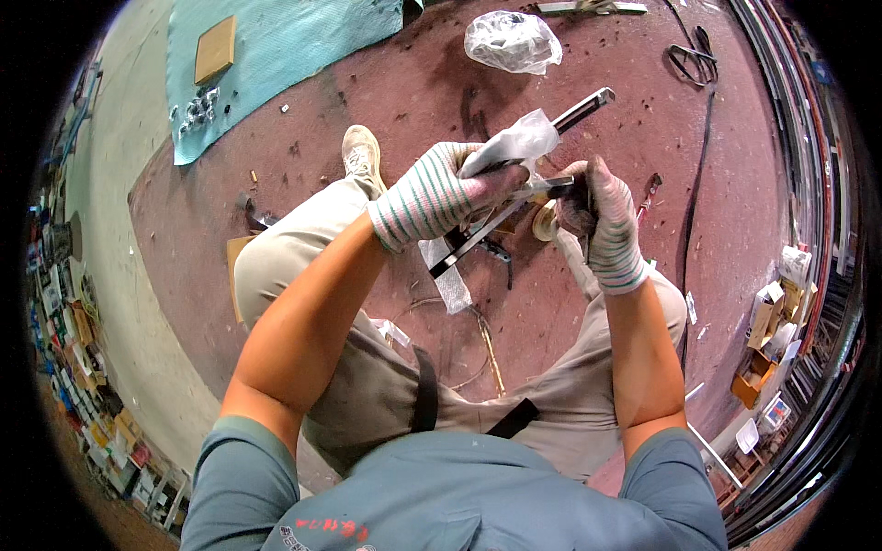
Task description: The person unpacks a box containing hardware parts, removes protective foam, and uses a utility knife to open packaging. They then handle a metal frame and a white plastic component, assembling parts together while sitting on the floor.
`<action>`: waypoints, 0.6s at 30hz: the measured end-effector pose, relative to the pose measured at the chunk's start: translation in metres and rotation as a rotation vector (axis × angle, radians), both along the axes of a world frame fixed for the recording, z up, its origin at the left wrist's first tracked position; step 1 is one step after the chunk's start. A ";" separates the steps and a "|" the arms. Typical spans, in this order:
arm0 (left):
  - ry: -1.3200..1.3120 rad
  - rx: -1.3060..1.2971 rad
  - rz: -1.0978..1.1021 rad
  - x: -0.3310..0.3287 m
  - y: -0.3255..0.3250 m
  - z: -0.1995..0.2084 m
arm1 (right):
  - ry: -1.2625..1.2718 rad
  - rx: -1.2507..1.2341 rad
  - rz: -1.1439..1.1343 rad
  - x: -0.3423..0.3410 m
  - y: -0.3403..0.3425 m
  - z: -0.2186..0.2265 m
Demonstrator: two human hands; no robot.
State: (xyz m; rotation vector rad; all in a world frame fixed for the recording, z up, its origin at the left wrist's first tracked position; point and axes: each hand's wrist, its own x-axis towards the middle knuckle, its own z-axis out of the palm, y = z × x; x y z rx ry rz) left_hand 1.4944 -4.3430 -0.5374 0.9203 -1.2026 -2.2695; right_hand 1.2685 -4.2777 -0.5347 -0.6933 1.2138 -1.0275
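Note:
My left hand (427, 195), in a white glove with green stripes, is closed round a slim silver-and-black metal rail (585, 108) and a crumpled white plastic wrapper (516, 142). The rail's far end sticks out beyond the wrapper, up and to the right. Below it, a second metal rail (482, 241) slants between my hands, its near end over the floor between my knees. My right hand (611, 234), gloved alike, pinches near this rail's upper end; the fingertips there are partly hidden. A strip of whitish bubble wrap (448, 285) hangs or lies beneath the rails.
On the dark red floor (386, 101) lie a clear plastic bag (513, 42), a black cable (695, 184) and a red-handled tool (650, 195). A teal mat (285, 46) at the far left bears a brown cardboard piece (215, 50). Small boxes (767, 312) and long stacked bars line the right side.

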 end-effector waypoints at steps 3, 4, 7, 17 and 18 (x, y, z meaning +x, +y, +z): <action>0.104 0.035 0.019 -0.001 0.001 -0.007 | 0.404 -0.168 -0.053 0.022 0.000 -0.002; 0.019 0.003 0.039 -0.003 0.001 -0.009 | 0.363 -0.146 -0.059 0.020 -0.003 -0.002; -0.086 -0.059 0.077 -0.005 -0.001 -0.012 | 0.080 -0.034 -0.188 0.015 -0.005 -0.005; -0.081 0.155 0.037 -0.004 -0.001 -0.028 | -0.318 0.003 -0.333 -0.009 -0.019 -0.031; -0.107 0.129 0.019 -0.003 -0.001 -0.030 | -0.353 0.005 -0.296 -0.014 -0.019 -0.034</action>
